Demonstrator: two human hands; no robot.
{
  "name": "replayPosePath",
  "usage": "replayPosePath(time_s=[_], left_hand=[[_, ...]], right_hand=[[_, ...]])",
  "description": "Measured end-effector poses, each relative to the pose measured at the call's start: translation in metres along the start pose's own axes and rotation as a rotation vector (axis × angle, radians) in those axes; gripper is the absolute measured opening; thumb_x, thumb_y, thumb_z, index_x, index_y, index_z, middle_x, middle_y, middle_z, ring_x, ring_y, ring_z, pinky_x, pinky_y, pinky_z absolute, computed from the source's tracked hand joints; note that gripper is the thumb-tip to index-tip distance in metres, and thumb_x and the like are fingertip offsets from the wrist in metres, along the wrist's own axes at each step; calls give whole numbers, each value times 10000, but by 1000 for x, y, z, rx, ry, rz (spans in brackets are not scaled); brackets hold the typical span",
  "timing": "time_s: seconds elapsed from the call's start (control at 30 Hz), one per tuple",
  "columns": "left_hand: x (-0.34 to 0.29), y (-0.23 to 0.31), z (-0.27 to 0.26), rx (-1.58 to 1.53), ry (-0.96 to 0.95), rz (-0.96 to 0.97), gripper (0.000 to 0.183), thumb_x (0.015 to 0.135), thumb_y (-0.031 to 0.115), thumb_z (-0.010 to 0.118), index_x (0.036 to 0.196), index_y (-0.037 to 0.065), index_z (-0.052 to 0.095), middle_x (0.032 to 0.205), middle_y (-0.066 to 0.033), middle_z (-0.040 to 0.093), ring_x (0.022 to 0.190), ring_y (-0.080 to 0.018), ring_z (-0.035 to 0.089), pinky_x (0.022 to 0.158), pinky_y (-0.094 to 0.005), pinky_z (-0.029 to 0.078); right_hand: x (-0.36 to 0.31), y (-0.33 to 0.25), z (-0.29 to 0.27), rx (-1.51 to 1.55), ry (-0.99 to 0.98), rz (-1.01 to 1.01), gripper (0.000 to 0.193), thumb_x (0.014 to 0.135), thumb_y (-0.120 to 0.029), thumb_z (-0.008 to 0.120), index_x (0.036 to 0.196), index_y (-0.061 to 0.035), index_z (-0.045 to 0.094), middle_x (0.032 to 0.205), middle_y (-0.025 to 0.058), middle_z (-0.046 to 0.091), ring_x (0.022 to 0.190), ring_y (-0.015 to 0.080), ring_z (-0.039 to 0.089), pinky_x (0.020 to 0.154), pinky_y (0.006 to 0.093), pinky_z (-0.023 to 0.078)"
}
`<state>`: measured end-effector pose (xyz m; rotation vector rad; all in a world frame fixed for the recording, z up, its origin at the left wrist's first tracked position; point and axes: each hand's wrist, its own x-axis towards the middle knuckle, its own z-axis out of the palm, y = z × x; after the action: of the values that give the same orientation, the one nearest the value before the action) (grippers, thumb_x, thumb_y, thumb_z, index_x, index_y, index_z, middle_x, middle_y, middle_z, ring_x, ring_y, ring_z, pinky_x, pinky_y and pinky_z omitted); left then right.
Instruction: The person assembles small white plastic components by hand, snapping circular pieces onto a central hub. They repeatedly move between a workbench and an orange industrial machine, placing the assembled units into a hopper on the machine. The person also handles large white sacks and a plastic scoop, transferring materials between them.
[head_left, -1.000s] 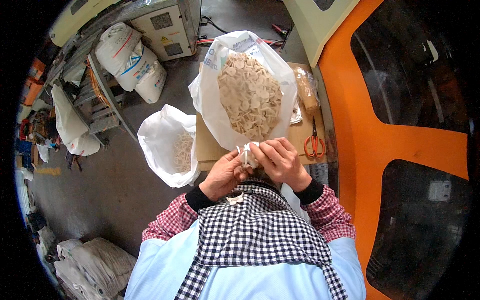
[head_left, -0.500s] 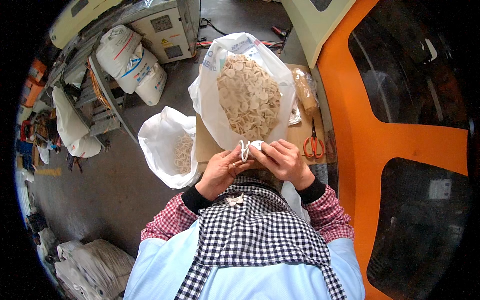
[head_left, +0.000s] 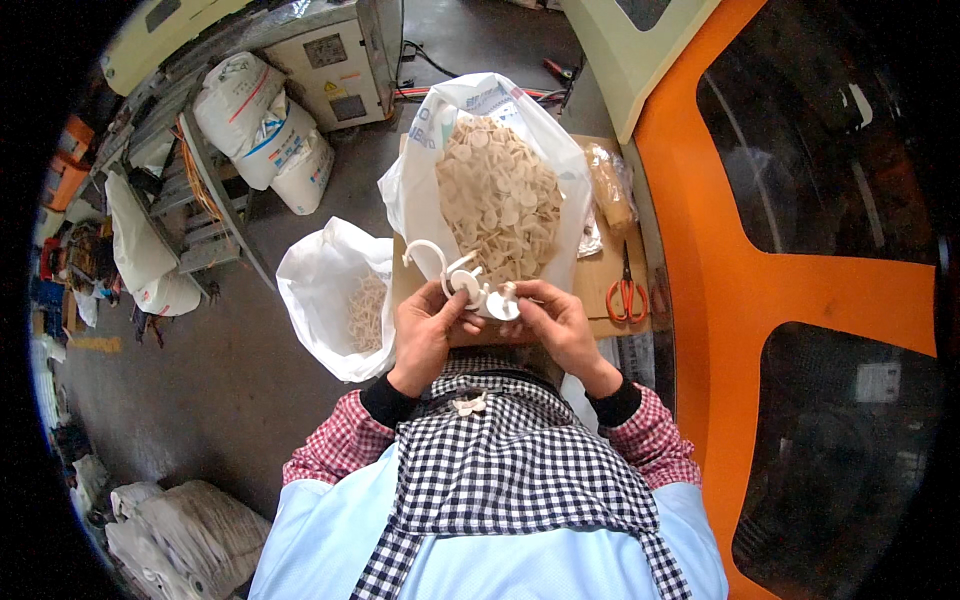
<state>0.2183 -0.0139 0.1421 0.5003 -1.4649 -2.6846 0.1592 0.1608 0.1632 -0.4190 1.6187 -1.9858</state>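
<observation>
My left hand (head_left: pixel 425 335) pinches a white moulded plastic piece with a round disc (head_left: pixel 464 283) and a thin curved strip that arcs up and to the left. Close to its right, my right hand (head_left: pixel 562 330) grips another white disc-shaped plastic part (head_left: pixel 502 306) between thumb and fingers. Whether the two pieces are still joined I cannot tell. Both hands are in front of a large white sack (head_left: pixel 408 195), open at the top and full of cream-coloured plastic pieces (head_left: pixel 500 190) with discs and stems.
A smaller white bag (head_left: pixel 305 290) of thin plastic scraps stands left of the cardboard surface (head_left: pixel 592 285). Orange-handled scissors (head_left: pixel 627 300) and a plastic-wrapped brown bundle (head_left: pixel 610 190) lie at the right. An orange machine frame (head_left: pixel 705 300) borders that side. Full sacks (head_left: pixel 265 130) lean at upper left.
My hands have turned the white plastic pieces, and the left hand's curved strip now sticks up and leftward. The right hand has moved slightly down, its disc facing up.
</observation>
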Motion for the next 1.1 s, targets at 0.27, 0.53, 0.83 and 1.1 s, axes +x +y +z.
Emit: replayPosePath(time_s=[0.27, 0.53, 0.83, 1.1], left_hand=[[-7, 16, -9, 1075, -333, 1153, 191, 796, 16, 598, 979, -41, 587, 899, -146, 623, 734, -243, 634, 615, -289, 534], [4, 20, 5, 362, 54, 289, 154, 934, 126, 505, 972, -10, 565, 772, -43, 600, 600, -89, 565, 529, -214, 456], [-3, 16, -22, 240, -212, -125, 220, 948, 199, 489, 1025, 13, 578, 740, 7, 571, 543, -47, 504, 455, -161, 383], [-10, 11, -15, 896, -139, 825, 98, 850, -4, 525, 938, -18, 566, 737, -147, 564, 666, -222, 596, 568, -315, 468]], right_hand=[[30, 41, -14, -268, 142, 10, 325, 926, -248, 509, 746, 13, 574, 517, -33, 456, 403, 73, 422, 384, 253, 312], [89, -1, -5, -940, 292, -498, 229, 860, -219, 596, 933, -3, 593, 727, 144, 587, 652, 210, 598, 580, 330, 471], [34, -29, 11, -1121, -336, -845, 283, 709, -7, 617, 977, -94, 639, 860, 44, 561, 773, 214, 587, 621, 310, 517], [19, 10, 14, 126, -307, 321, 174, 941, -167, 490, 1028, -26, 542, 841, 0, 569, 649, 50, 513, 497, 175, 394]])
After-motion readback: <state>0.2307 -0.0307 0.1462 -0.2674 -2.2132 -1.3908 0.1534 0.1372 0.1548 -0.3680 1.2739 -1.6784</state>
